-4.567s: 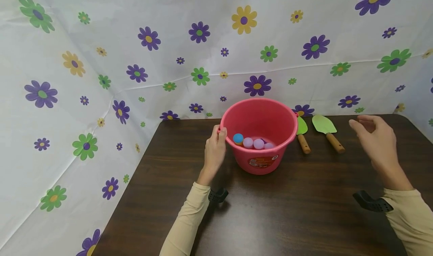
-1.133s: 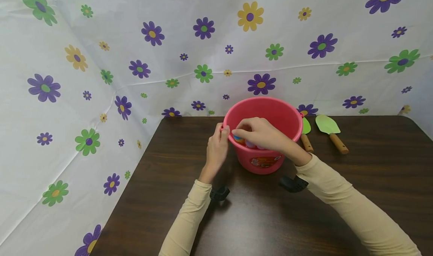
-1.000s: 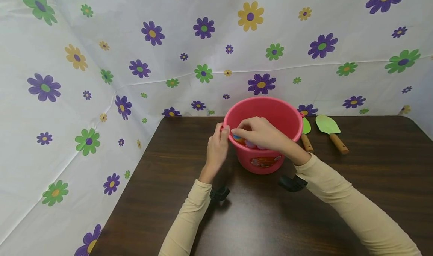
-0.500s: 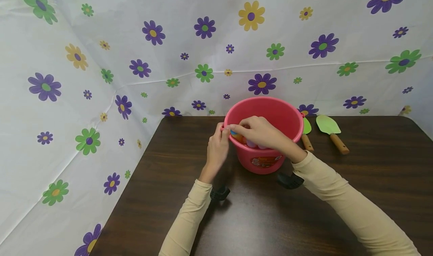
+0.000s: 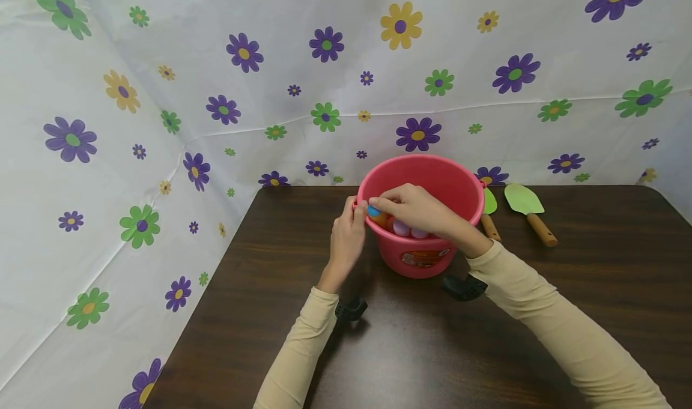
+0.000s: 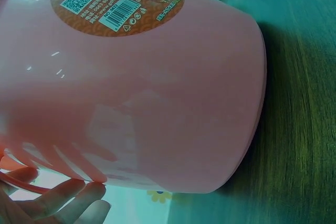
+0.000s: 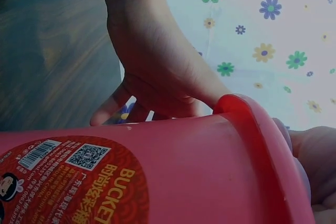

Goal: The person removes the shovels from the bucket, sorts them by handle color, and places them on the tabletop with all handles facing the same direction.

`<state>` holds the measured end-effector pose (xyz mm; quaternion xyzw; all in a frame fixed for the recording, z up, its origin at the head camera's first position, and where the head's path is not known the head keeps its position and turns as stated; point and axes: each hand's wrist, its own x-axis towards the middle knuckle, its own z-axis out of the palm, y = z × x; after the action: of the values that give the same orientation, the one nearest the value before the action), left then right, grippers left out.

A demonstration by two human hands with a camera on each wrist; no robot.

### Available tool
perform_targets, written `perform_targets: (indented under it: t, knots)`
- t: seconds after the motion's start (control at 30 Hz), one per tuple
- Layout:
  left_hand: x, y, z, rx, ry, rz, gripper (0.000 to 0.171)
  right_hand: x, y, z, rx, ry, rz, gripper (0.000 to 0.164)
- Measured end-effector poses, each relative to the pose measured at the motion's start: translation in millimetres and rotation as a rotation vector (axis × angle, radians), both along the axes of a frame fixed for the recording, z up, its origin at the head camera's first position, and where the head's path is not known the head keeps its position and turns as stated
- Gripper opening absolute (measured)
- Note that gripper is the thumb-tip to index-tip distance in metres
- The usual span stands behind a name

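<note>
A pink bucket [image 5: 416, 256] stands upright on the dark table, with several small balls inside. My left hand [image 5: 346, 238] grips its left rim by the handle joint, thumb on top; in the left wrist view the fingers [image 6: 65, 198] lie against the outer wall beside the thin handle [image 6: 26, 183]. Inside the bucket, my right hand [image 5: 418, 208] has its thumb and fingers curled about a blue ball [image 5: 373, 211] near the left wall. Orange shows just below it. Light purple balls [image 5: 401, 227] lie under the palm. The right fingertips are partly hidden.
Two garden trowels with green blades and wooden handles lie right of the bucket: one trowel [image 5: 491, 227] partly behind it, the other trowel [image 5: 532, 217] in full view. A white flowered sheet [image 5: 281, 66] hangs behind the table [image 5: 259, 289].
My right hand has come from the right side of the table into the bucket. The blue ball has shifted slightly up and left. My left hand keeps its grip on the rim.
</note>
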<state>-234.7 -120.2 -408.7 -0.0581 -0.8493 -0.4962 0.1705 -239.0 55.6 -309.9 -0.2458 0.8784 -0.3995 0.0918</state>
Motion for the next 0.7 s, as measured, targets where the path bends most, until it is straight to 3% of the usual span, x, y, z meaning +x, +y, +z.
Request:
perform_targets:
  t: [0.2,0.43,0.6,0.7]
  knots:
    - [-0.5,0.0,0.2,-0.018,0.026,-0.002,0.056,-0.7,0.4,0.2,0.006,-0.063,0.018,0.035]
    - [-1.2,-0.3,0.3,-0.022,0.032,0.012,0.07,-1.4,-1.8,-1.8,-0.009,-0.192,-0.055,0.042]
    - [-0.4,0.2,0.4,-0.02,0.031,0.002,0.084,-1.3,-1.7,-2.8,0.001,-0.18,-0.061,0.044]
    - [-0.5,0.3,0.3,-0.021,0.034,-0.002,0.08,-1.8,-0.6,-3.4,0.003,-0.16,-0.061,0.045]
